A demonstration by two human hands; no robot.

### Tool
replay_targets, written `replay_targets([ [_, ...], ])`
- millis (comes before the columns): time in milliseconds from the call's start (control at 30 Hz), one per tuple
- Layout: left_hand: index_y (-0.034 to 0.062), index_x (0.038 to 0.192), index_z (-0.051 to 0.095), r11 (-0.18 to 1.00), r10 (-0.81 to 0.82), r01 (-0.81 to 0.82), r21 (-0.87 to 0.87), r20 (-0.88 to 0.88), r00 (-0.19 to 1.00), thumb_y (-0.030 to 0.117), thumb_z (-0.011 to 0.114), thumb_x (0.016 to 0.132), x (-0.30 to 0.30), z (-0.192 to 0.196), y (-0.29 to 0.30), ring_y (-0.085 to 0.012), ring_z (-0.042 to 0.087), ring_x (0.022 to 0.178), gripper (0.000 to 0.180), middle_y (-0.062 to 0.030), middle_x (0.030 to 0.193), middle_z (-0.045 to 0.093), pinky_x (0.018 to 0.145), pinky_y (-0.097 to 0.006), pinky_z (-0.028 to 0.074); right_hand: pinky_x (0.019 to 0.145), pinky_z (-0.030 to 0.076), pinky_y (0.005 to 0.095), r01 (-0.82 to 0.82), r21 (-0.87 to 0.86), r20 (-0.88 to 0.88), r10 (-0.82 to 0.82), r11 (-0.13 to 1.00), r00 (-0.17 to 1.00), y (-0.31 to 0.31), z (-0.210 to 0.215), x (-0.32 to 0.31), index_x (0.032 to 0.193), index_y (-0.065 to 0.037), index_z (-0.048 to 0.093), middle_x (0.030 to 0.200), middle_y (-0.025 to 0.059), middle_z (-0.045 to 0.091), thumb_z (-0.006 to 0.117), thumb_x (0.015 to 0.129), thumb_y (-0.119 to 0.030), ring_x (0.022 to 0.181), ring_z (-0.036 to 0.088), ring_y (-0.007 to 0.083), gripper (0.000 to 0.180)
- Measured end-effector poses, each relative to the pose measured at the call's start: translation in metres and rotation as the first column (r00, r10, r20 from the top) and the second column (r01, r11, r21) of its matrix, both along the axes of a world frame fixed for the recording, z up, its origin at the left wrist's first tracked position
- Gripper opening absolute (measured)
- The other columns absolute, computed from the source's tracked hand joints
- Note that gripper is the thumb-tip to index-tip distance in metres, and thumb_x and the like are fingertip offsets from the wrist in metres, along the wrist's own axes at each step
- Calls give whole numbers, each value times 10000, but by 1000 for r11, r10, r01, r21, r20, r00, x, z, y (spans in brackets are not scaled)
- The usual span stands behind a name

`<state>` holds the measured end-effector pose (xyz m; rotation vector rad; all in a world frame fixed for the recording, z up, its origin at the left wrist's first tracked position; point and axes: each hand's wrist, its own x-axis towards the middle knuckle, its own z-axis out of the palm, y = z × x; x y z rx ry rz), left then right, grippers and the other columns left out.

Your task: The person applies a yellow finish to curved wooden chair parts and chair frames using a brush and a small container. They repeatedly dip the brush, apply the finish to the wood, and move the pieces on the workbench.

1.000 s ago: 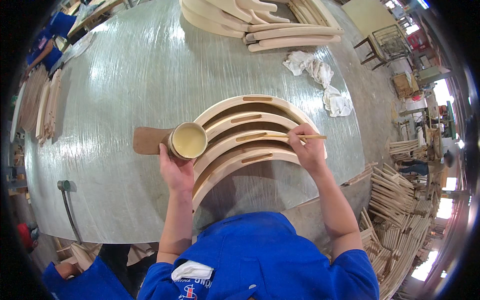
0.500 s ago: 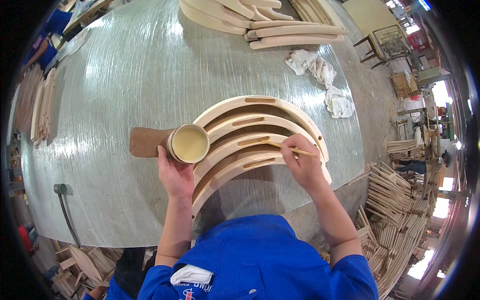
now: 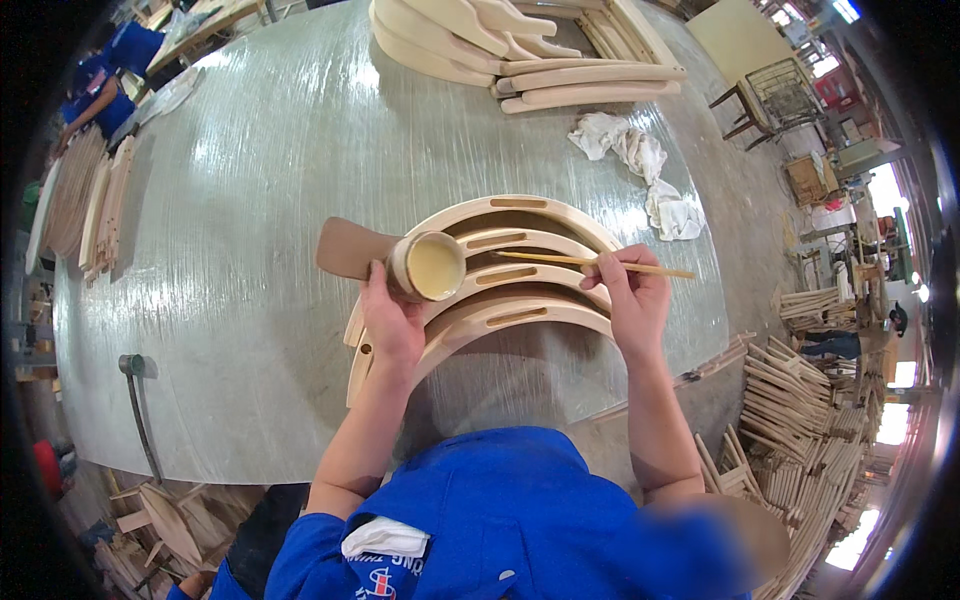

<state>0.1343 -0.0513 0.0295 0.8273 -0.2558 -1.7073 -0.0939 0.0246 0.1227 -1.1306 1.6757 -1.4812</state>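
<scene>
My left hand (image 3: 395, 325) is closed around a cup (image 3: 403, 268) of creamy, pale yellow liquid. A flat brown wooden paddle-like piece (image 3: 350, 248) sticks out from the cup's left side. Fingers pinched, my right hand (image 3: 638, 300) holds a thin wooden stick (image 3: 550, 259) almost level. Its tip points left, just above the gap between two middle pieces of a nested set of pale curved wooden parts (image 3: 460, 342). Each curved part has a long slot cut in its top edge. The cup hangs over their left part and hides some of it.
Plastic film covers the table (image 3: 250, 200). Crumpled white rags (image 3: 640, 155) lie at the far right, below stacked wooden parts (image 3: 590, 75). A dark hammer-like tool (image 3: 135, 395) lies at the left. Another person (image 3: 95, 95) is at the far left. Piled wooden pieces (image 3: 785, 400) are beyond the right edge.
My left hand has carried the cup right and slightly up, over the curved parts. My right hand has shifted right, and the stick's tip has moved left, away from a slot.
</scene>
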Motion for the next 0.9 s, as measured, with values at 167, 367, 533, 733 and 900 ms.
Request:
replay_targets([
  [167, 78, 1254, 369, 999, -29, 32, -42, 53, 998, 304, 342, 974, -27, 21, 15, -226, 520, 1106, 361, -89, 1208, 497, 902, -422, 464, 640, 485, 228, -77, -55, 117, 83, 995, 990, -3, -7, 18, 813, -3, 528, 724, 83, 618, 555, 888, -70, 653, 593, 111, 104],
  [367, 88, 1256, 380, 994, -100, 100, -34, 16, 995, 338, 320, 975, -27, 20, 26, -239, 508, 1138, 381, -95, 1257, 478, 926, -462, 446, 573, 504, 259, -44, 7, 476, 35, 999, 879, 1, -32, 4, 823, -47, 544, 701, 85, 617, 563, 895, -151, 586, 588, 131, 128],
  [533, 75, 1280, 380, 994, -107, 107, -2, -32, 994, 364, 282, 977, -28, 13, 24, -259, 495, 1157, 430, -105, 1279, 468, 944, -470, 433, 654, 528, 304, -46, -50, 741, 68, 998, 668, 10, -37, -7, 881, -25, 522, 758, 108, 626, 543, 874, -86, 649, 625, 179, 65],
  [733, 139, 1274, 323, 988, -154, 151, -38, -135, 979, 328, 321, 976, -41, 4, 11, -233, 501, 1132, 353, -69, 1258, 454, 868, -468, 485, 691, 536, 336, -10, 21, 828, -12, 1000, 560, 4, -51, -8, 860, -51, 538, 774, 70, 610, 529, 866, -53, 720, 622, 174, 11],
  [900, 134, 1271, 332, 987, -159, 160, 6, -96, 983, 326, 331, 973, -57, 0, -1, -237, 512, 1114, 354, -69, 1237, 462, 834, -459, 506, 600, 514, 303, 28, 162, 836, -153, 986, 527, -12, -68, -5, 805, -66, 557, 711, 57, 597, 588, 874, -173, 614, 562, 133, 131],
])
